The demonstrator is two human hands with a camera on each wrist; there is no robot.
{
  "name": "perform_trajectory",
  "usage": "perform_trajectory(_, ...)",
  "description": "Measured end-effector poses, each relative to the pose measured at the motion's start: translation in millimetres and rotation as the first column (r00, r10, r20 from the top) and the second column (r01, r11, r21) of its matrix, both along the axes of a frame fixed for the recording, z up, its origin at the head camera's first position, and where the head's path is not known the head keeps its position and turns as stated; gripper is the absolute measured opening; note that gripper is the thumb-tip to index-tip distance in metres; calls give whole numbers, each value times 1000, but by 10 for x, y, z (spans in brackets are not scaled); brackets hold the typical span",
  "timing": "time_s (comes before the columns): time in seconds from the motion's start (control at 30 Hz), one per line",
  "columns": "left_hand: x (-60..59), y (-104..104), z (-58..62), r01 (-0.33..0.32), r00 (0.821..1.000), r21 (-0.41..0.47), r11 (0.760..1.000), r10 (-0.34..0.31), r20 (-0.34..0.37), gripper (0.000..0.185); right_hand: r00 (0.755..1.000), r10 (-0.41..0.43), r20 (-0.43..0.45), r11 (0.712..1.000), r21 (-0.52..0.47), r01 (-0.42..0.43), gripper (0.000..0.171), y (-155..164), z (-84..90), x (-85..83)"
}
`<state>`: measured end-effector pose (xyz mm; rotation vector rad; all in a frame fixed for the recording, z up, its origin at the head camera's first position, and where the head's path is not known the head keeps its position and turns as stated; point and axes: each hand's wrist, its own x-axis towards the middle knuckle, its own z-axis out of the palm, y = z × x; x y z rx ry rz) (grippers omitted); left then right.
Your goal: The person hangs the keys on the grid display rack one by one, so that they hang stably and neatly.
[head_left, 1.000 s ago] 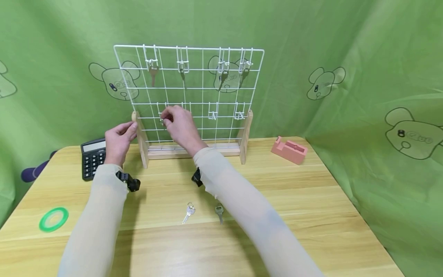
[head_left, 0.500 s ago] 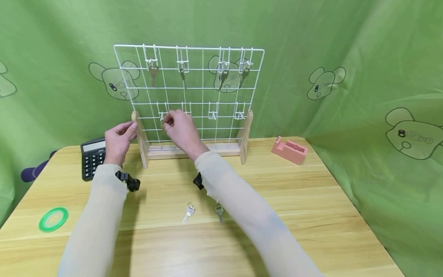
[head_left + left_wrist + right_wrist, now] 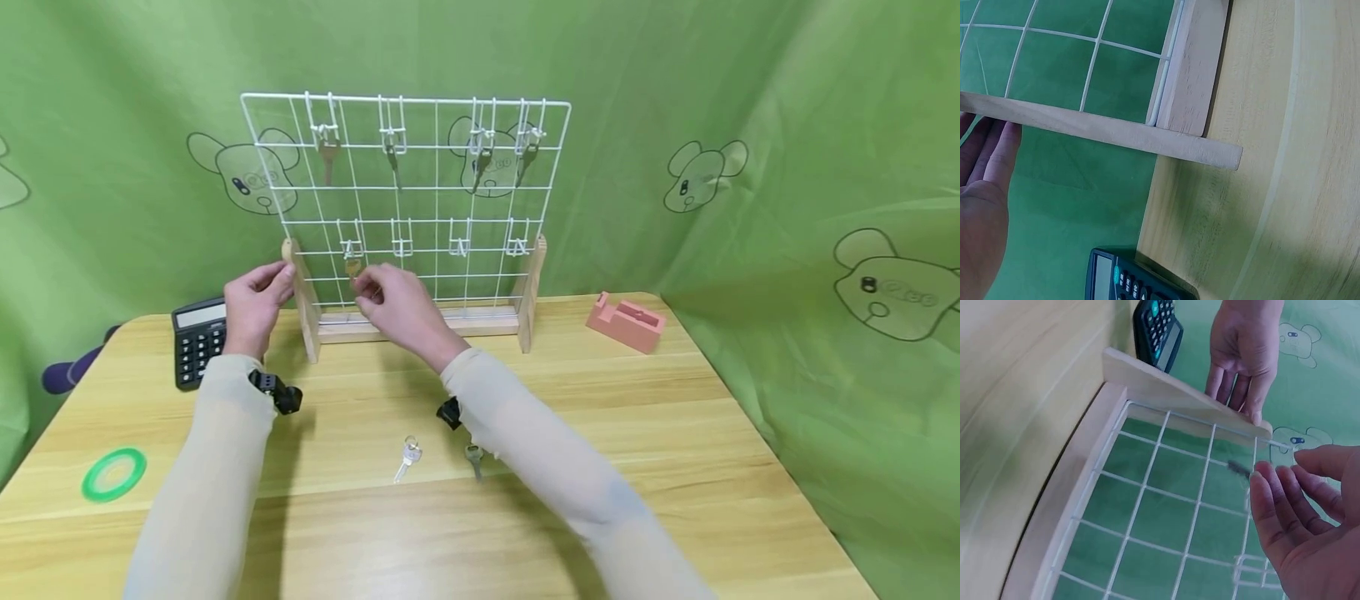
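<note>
Left hand [image 3: 255, 302] fingers straight against rack's wooden post [image 3: 302, 292]; right hand [image 3: 396, 302] relaxed, empty, just below hung key [image 3: 352, 267].

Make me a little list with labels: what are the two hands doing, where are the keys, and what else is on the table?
Left hand: fingers rest on the wooden side post of the wire rack.
Right hand: open, empty, just below a key on the lower left hook.
Top row: four keys hang on hooks.
Lower row: the three other hooks are bare.
Table: two loose keys near the front.
Other things: calculator, green tape ring, pink tape holder.
</note>
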<state>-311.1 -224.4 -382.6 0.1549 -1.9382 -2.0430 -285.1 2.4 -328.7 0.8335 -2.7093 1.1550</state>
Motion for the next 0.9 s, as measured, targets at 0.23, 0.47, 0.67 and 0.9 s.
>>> perform_trajectory(0.23,-8,7,-1,-6,1000,-12,1000,6,21,50,998,67,-1,998,-3,-67,13,140,-134,5)
perform_trajectory(0.47,12,-2,26,0,1000,11,1000,-1,29,51,988,142,60,989,27,-143,14,255,-217,60)
perform_trajectory(0.67,11,1,33,7,1000,8,1000,-7,29,51,967,225,116,970,66,-234,16,314,-285,132)
perform_trajectory(0.9,9,9,28,-2,999,-73,997,4,39,48,952,249,177,959,89,-268,17,417,-402,194)
